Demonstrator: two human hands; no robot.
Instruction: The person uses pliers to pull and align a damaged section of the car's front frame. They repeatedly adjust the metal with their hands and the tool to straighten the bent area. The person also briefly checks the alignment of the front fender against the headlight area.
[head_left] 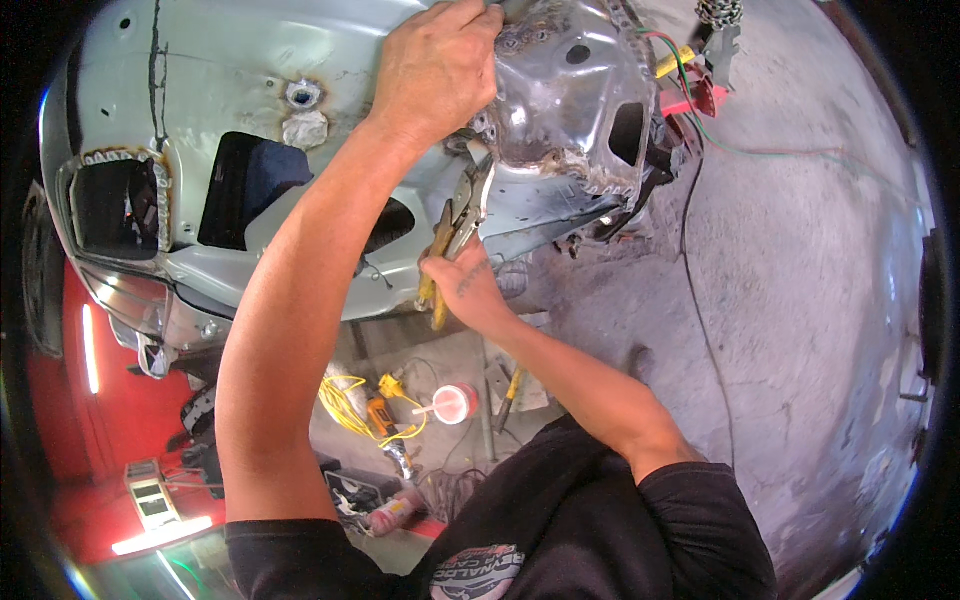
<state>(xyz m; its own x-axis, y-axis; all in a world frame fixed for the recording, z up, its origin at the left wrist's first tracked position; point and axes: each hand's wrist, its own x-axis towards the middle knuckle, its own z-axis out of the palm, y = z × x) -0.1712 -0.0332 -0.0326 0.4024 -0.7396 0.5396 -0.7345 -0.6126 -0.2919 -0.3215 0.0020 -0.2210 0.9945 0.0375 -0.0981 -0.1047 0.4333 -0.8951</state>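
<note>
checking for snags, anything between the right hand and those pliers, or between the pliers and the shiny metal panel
Nothing visible: the right hand holds the pliers by their yellow handles, and their upper end is by the metal panel's edge, though whether they touch is unclear.

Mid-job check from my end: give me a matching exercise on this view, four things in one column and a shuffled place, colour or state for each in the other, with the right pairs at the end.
Things
1. left hand
2. right hand
3. looped cable
4. round tub

Places, colours, states
A. yellow, beside an orange tool
B. at the metal bodywork, near the picture's top edge
C. has a stick over its rim
D. wrapped around the handles of the pliers

Right pairs: 1-B, 2-D, 3-A, 4-C
</note>
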